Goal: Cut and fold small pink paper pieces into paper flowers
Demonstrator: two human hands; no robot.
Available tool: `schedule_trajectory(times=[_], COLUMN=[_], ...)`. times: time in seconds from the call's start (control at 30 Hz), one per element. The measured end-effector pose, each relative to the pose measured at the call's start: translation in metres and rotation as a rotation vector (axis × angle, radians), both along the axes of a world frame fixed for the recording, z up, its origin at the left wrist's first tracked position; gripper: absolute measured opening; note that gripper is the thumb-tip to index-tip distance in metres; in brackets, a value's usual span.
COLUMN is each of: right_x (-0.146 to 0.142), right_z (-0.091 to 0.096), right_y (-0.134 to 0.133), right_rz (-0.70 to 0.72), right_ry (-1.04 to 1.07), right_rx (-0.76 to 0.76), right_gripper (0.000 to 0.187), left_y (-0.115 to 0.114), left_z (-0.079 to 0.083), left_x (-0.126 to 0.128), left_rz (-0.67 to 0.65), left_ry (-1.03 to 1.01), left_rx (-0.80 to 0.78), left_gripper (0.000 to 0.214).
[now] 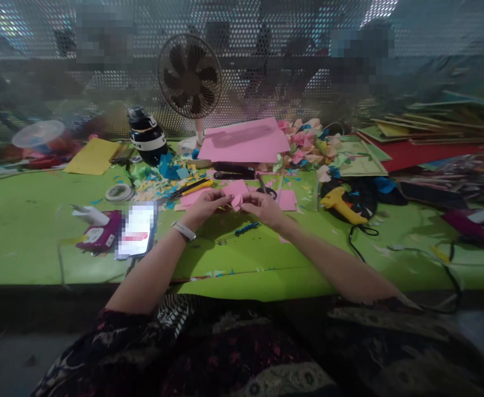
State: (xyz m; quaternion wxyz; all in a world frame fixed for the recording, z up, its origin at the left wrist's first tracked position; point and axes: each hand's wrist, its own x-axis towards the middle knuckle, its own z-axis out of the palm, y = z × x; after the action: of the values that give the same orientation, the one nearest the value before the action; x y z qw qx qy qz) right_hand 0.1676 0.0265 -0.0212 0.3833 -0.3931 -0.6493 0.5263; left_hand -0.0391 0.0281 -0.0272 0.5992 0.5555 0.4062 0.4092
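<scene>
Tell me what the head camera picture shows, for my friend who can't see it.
Two bare hands, the left hand and the right hand, pinch a small pink paper piece above a green table littered with paper scraps. A yellow plastic glue gun lies to the right, and a round fan stands behind.

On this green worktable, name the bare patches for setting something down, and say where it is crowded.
Bare: the far-left table, bordered by yellow sheet, tape roll and purple pouch; also the near edge between the forearms. Crowded: scraps behind the left hand and right hand holding pink paper, and around the glue gun.
</scene>
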Motion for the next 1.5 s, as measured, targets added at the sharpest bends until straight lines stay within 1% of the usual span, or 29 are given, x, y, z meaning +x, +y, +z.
schedule_trajectory(times=[0.2, 0.33, 0.43, 0.6, 0.7, 0.83, 1.0, 1.13, 1.23, 1.3, 1.37, 1.5], right_x=[-0.001, -0.002, -0.003, -0.002, -0.002, -0.004, -0.004, -0.003, -0.003, -0.003, -0.001, 0.002], right_z=[-0.005, -0.004, -0.002, -0.005, -0.007, -0.004, 0.001, 0.001, 0.0, 0.001, 0.001, 0.001], right_y=[0.004, 0.003, 0.001, 0.004, 0.006, 0.002, -0.002, -0.001, -0.001, -0.001, -0.001, 0.004], right_rz=[0.001, 0.0, -0.007, 0.032, 0.033, 0.018, 0.045, 0.069, 0.076, 0.086, 0.092, 0.091], right_ry=[0.022, 0.016, 0.034, 0.11, 0.152, 0.174, 0.221, 0.247, 0.241, 0.241, 0.243, 0.217], right_rx=[-0.021, -0.014, -0.035, -0.15, -0.236, -0.291, -0.414, -0.434, -0.432, -0.403, -0.34, -0.159], right_gripper=[0.017, 0.016, 0.017, 0.024, 0.027, 0.026, 0.015, 0.019, 0.022, 0.022, 0.022, 0.029], left_y=[0.0, -0.001, -0.003, -0.006, -0.008, -0.01, -0.014, -0.015, -0.014, -0.013, -0.01, -0.007], left_z=[-0.001, -0.001, -0.001, 0.003, 0.005, 0.008, 0.013, 0.012, 0.008, 0.005, 0.002, 0.0], left_x=[0.0, 0.001, 0.003, 0.005, 0.007, 0.009, 0.012, 0.012, 0.012, 0.01, 0.008, 0.004], left_rz=[0.018, -0.017, -0.051, -0.077, -0.055, -0.036, -0.065, -0.061, -0.036, -0.027, -0.029, -0.05], left_ry=[0.027, 0.026, 0.021, 0.014, 0.035, 0.05, 0.009, -0.019, -0.027, -0.03, -0.027, 0.0], left_rx=[0.005, -0.014, -0.031, -0.033, -0.019, -0.019, 0.003, 0.016, 0.026, 0.036, 0.038, 0.044], left_gripper=[0.034, 0.037, 0.04, 0.04, 0.041, 0.044, 0.046, 0.047, 0.046, 0.044, 0.041, 0.038])
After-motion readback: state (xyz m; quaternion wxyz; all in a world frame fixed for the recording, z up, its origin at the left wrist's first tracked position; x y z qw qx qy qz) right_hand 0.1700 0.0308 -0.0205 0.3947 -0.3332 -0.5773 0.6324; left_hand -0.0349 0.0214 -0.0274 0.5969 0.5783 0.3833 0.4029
